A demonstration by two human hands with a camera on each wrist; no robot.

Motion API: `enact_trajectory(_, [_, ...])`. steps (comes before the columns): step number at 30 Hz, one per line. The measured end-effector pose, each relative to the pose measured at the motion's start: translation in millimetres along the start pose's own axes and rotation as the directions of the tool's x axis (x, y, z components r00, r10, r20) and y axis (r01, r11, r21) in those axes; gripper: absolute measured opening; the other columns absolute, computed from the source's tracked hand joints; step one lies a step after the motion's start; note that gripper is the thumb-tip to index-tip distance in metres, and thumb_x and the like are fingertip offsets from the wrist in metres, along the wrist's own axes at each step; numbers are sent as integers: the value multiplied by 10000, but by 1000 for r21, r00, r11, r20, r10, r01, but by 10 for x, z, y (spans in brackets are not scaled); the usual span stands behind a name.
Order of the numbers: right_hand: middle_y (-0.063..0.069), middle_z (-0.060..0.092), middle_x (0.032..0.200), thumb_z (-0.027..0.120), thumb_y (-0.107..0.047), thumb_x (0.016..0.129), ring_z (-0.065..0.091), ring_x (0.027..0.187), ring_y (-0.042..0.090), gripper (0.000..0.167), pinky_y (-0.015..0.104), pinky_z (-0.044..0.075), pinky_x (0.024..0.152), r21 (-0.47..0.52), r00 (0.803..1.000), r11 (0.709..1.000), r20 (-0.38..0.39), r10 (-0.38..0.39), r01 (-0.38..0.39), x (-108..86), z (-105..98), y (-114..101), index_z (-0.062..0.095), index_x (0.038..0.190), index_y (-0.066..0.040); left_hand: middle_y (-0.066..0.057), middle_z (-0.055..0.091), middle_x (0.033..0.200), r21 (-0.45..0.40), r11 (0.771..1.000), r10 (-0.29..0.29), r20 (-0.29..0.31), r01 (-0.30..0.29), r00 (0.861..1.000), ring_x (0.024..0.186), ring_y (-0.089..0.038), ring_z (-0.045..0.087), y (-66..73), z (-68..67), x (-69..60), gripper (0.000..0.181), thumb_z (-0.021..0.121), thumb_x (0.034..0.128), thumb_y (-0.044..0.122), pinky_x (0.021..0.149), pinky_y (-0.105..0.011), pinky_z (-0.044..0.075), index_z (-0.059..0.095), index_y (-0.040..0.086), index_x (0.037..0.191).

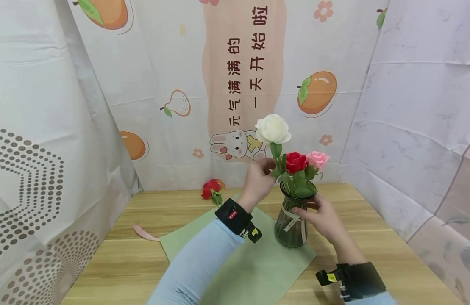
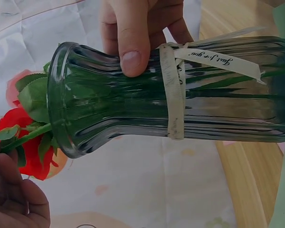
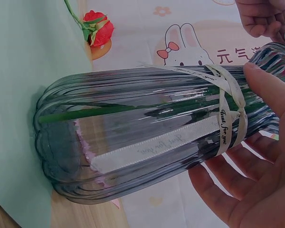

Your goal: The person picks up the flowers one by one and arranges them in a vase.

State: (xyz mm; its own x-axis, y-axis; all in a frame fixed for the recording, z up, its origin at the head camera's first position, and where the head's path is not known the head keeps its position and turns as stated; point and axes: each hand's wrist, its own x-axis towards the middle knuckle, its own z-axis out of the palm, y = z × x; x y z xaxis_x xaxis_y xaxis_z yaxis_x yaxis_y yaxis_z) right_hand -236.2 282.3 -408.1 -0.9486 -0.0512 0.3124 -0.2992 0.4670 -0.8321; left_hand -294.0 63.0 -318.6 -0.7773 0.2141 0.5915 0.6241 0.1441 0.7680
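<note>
A ribbed, dark-tinted glass vase (image 1: 283,234) stands upright on the green sheet, a cream ribbon (image 3: 224,114) tied round its neck. My right hand (image 1: 323,215) holds the vase by its upper part, thumb on one side and fingers on the other in the right wrist view. A red rose (image 1: 296,162) and a pink rose (image 1: 318,159) rise from the vase mouth. Just left of them, my left hand (image 1: 259,180) pinches the leafy stem of a white rose (image 1: 273,128) near the rim. Green stems show through the glass; the white rose's lower end cannot be told apart.
Under the vase, a pale green sheet (image 1: 242,267) covers part of the wooden table (image 1: 116,262). Another red rose (image 1: 210,189) lies at the table's back edge. A pink ribbon (image 1: 144,233) lies left of the sheet. Printed cloth hangs behind and at both sides.
</note>
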Motion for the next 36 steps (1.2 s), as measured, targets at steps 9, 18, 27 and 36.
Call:
enact_trajectory(9, [213,540,1421,798,-352,902,532,1263,446,728,579,510,930,1,1000,1000,3,-4,4,-9,1,3,469,1474,-44,3,721,861,100,995,-27,69,20,997,663,-64,590,-10,56,-53,139,667,985,115,593,-215,464,776,54,1046])
enact_trajectory(18, [209,545,1417,799,-357,900,541,1254,438,732,573,515,922,-8,1000,1000,0,-7,7,-10,3,-6,471,1480,-56,57,729,850,252,968,-49,140,12,989,741,-40,621,13,124,-93,124,696,964,175,662,-207,500,788,93,967])
enact_trajectory(27, [195,547,1419,794,-361,905,542,1249,429,721,569,519,913,-11,1000,1000,1,-15,15,-10,1,2,474,1482,-70,80,708,759,326,945,-85,209,13,974,678,-20,604,-7,211,-101,100,741,918,142,600,-187,483,800,80,866])
enact_trajectory(36, [196,562,1403,799,-368,899,551,1243,426,708,560,528,902,-14,1000,1000,-2,-20,20,-5,1,10,497,1462,-63,155,635,581,404,914,-120,210,25,970,522,-24,503,-27,264,-101,117,763,876,145,479,-207,386,821,121,778])
